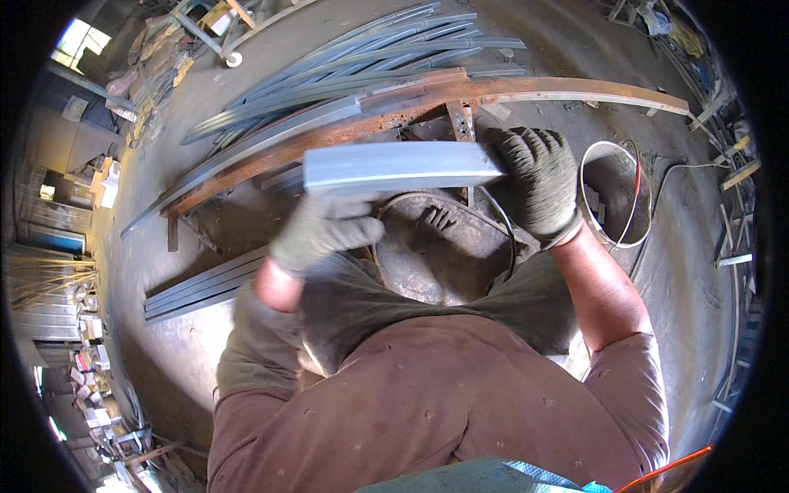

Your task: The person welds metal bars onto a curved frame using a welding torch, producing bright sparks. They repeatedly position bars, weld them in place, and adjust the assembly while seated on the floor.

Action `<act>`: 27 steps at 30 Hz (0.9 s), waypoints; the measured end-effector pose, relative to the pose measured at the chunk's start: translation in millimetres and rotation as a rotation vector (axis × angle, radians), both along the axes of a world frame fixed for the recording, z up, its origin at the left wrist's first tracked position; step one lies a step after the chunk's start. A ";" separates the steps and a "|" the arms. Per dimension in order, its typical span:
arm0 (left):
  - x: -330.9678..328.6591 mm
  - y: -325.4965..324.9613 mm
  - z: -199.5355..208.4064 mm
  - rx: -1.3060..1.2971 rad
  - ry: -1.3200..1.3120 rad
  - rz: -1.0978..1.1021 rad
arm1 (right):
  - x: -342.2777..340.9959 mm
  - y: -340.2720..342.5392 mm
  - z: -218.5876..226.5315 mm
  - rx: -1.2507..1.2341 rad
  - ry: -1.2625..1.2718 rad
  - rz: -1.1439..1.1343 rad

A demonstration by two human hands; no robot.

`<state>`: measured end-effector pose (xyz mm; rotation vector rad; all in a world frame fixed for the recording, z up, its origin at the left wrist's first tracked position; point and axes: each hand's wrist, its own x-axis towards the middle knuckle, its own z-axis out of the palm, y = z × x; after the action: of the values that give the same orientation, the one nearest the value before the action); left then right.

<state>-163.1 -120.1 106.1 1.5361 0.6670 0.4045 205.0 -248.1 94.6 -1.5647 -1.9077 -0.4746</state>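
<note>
A short grey metal tube [399,167] lies crosswise in front of my body, above the knees. At its right end, my gloved right hand [538,185] is closed in a fist around it; the thumb side is dark and hard to make out. Just below the tube's left part is my gloved left hand [329,230], slightly smeared by motion, its fingers stretched out to the right. Whether those fingertips touch the tube, I cannot tell. Between my knees shows a round metal rim [411,197] with a dark glove-like shape [440,218] inside it.
Beyond the tube runs a rusty steel beam [559,86] on legs. Long grey metal profiles [362,62] are piled on the floor behind it. More profiles [205,283] lie at left. An open cylindrical bucket [616,193] with a red-handled piece [638,177] stands at right, beside a cable [657,197].
</note>
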 end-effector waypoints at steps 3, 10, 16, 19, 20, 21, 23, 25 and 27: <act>54.7 -44.5 -24.6 -0.089 -0.534 0.053 | -33.6 7.3 -0.4 0.017 -0.048 0.013; 56.6 -32.5 -25.3 -0.061 -0.630 0.220 | -58.2 15.4 41.1 0.057 0.442 0.354; 55.8 -41.2 -63.9 -0.475 -0.924 0.167 | -162.6 43.3 64.1 0.251 0.592 0.563; 39.1 -41.1 -71.4 -0.702 -1.097 0.150 | -174.8 51.8 58.1 0.102 0.600 0.555; 33.9 -38.9 -71.8 -0.767 -1.159 0.143 | -170.0 52.9 53.3 0.108 0.518 0.513; 29.8 -35.6 -71.4 -0.794 -1.193 0.133 | -161.2 51.3 45.7 0.083 0.441 0.469; 23.9 -29.8 -67.8 -0.702 -1.179 0.067 | -139.6 53.4 25.4 0.087 0.219 0.323; 20.5 -22.3 -59.9 -0.259 -0.888 0.119 | -96.5 51.9 -1.0 0.037 0.186 0.241; 15.8 -14.4 -49.8 0.020 -0.728 0.130 | -35.9 54.7 -24.0 -0.156 0.107 0.045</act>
<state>-147.3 -134.6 56.3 1.2395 0.1862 1.0071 169.2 -193.4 70.6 -1.6075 -1.9317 -0.2223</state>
